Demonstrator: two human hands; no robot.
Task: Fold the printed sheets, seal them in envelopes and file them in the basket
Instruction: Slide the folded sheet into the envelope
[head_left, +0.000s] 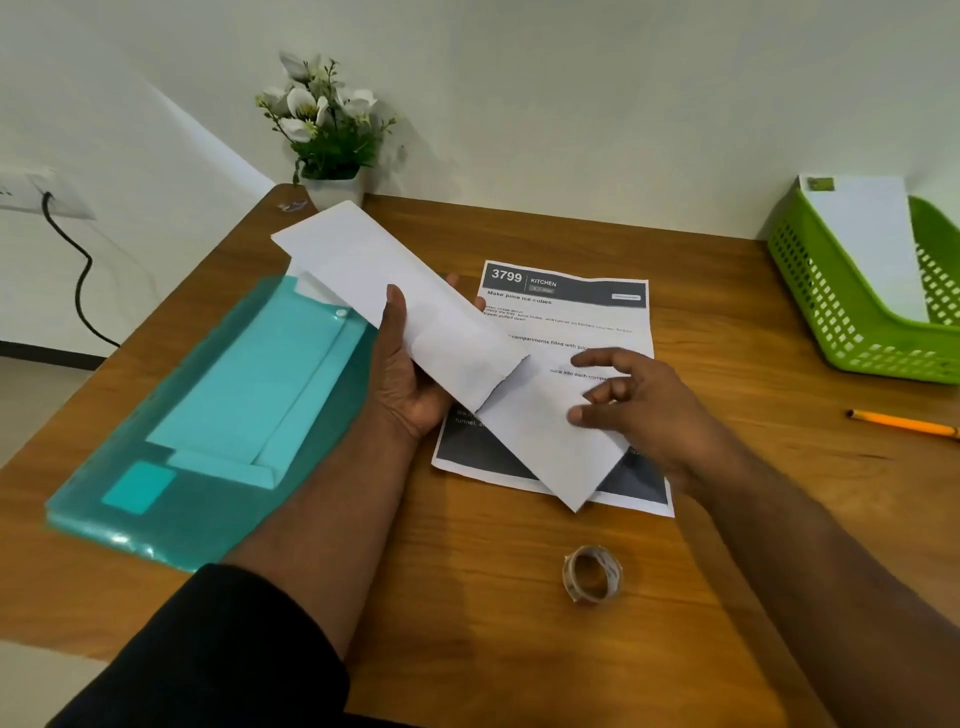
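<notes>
1. Head view, looking down on a wooden table (467, 597). A long white envelope (395, 306) is held above it, running from 10 o'clock down toward the centre.
2. A folded white sheet (550, 441) sticks out of the envelope's open lower end and points to 5 o'clock; how far it reaches inside cannot be told.
3. Left hand (410, 374): under the envelope, palm up, thumb curled over the top face, fingertips showing past the far edge. It grips the envelope near its mouth.
4. Right hand (639, 400): at 3 o'clock of the folded sheet, thumb and first fingers pinching its right edge, other fingers loosely spread above.
5. A flat printed sheet (571, 312) headed "3799 KITCHEN" lies on the table directly beneath both hands.
6. A green basket (831, 312) sits at 2 o'clock, well apart, with a white envelope leaning inside.
7. A teal plastic folder (208, 415) at 9 o'clock holds more envelopes.
8. A tape roll (592, 574) at 6 o'clock; a pencil (904, 423) at 3 o'clock; a potted plant (327, 130) at 12 o'clock.
</notes>
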